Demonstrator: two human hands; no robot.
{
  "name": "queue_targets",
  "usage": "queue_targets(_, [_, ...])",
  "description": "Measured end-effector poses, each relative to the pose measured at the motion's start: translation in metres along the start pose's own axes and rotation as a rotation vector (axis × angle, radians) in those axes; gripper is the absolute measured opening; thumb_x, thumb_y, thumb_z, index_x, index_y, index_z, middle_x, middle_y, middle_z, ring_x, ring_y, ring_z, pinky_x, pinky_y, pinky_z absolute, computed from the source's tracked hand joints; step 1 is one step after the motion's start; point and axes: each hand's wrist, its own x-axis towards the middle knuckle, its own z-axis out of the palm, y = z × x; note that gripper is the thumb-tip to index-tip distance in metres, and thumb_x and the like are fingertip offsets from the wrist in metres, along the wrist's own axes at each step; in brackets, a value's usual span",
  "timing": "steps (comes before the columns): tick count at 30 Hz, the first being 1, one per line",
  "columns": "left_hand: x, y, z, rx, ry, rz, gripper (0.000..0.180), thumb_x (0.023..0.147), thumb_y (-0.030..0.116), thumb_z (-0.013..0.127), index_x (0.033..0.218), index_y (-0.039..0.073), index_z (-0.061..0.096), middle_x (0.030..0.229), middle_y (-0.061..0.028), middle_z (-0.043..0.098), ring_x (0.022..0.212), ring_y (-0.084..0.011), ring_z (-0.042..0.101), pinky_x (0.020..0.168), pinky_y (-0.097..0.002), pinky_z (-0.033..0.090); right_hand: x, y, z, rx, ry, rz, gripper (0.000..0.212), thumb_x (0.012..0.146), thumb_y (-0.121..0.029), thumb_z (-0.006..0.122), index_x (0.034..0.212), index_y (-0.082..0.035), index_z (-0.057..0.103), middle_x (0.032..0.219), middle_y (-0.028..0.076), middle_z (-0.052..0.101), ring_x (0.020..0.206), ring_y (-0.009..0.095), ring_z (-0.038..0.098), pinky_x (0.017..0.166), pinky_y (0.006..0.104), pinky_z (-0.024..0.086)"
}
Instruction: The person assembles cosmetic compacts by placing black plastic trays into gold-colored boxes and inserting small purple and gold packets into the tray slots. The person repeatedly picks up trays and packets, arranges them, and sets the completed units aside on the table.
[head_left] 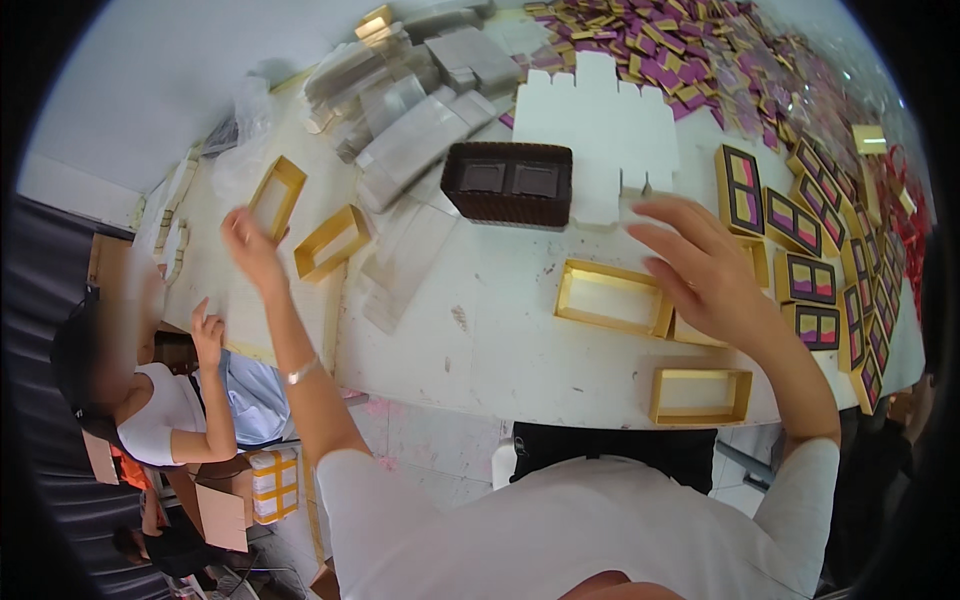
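Observation:
My left hand reaches out to the left, its fingers and thumb around the near end of a gold open box frame. A second gold frame lies just right of it. My right hand is open, fingers spread and empty, above several gold frames on the right. One gold frame sits left of its thumb, and another is partly hidden beneath the hand. Nearer the front edge lies one more gold frame. A dark brown plastic tray stack stands ahead, beside flat white die-cut card blanks.
Clear plastic sleeves are piled at the back left. Many small purple and gold pieces heap at the far right. Rows of dark-windowed gold boxes line the right side. A co-worker sits at the left, one hand near the table edge.

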Motion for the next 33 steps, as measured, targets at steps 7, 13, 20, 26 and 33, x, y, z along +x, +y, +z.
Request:
queue_targets(7, [-0.149, 0.075, -0.016, -0.26, -0.589, -0.723, 0.044, 0.095, 0.045, 0.043, 0.115, 0.007, 0.054, 0.106, -0.0074, 0.058, 0.086, -0.0177, 0.063, 0.052, -0.0281, 0.056, 0.073, 0.012, 0.051, -0.416, -0.197, -0.174, 0.002, 0.073, -0.007, 0.065, 0.072, -0.007, 0.063, 0.083, 0.005, 0.059, 0.092, 0.022, 0.055, 0.076, 0.0341, 0.044])
queue_targets(13, [-0.165, 0.095, 0.02, 0.183, -0.831, -0.312, 0.04, 0.099, 0.042, 0.04, 0.11, 0.007, 0.056, 0.102, -0.0057, 0.058, 0.078, -0.0153, 0.06, 0.052, -0.0258, 0.049, 0.091, 0.012, 0.053, -0.387, -0.135, -0.113, 0.006, 0.074, -0.011, 0.065, 0.069, -0.008, 0.065, 0.079, 0.007, 0.063, 0.088, 0.023, 0.058, 0.073, 0.0362, 0.045])
queue_targets(20, [-0.168, 0.143, 0.037, 0.553, -0.675, 0.187, 0.044, 0.09, 0.032, 0.059, 0.124, 0.005, 0.05, 0.117, -0.0103, 0.057, 0.089, -0.0215, 0.057, 0.078, -0.035, 0.049, 0.042, 0.022, -0.033, 0.53, -0.058, 0.357, 0.03, 0.087, -0.027, 0.062, 0.106, -0.004, 0.063, 0.098, 0.004, 0.06, 0.092, 0.015, 0.055, 0.08, 0.0315, 0.044])
queue_targets(26, [-0.2, 0.24, 0.107, -0.09, -0.795, 0.811, 0.075, 0.071, 0.018, 0.08, 0.135, 0.006, 0.042, 0.136, -0.0117, 0.046, 0.116, -0.0268, 0.051, 0.088, -0.0361, 0.046, -0.049, 0.046, -0.063, 1.182, -0.13, 0.853, 0.038, 0.084, -0.026, 0.06, 0.114, -0.003, 0.058, 0.106, 0.004, 0.059, 0.099, 0.01, 0.054, 0.088, 0.0297, 0.044])
queue_targets(33, [-0.216, 0.27, 0.183, -0.116, -1.182, 0.533, 0.059, 0.071, 0.018, 0.079, 0.124, 0.006, 0.055, 0.109, -0.0098, 0.063, 0.094, -0.0204, 0.059, 0.078, -0.0315, 0.048, -0.089, 0.052, -0.084, 0.49, 0.102, 0.33, 0.056, 0.082, -0.035, 0.068, 0.131, -0.014, 0.051, 0.118, 0.006, 0.053, 0.102, 0.022, 0.054, 0.089, 0.0327, 0.043])
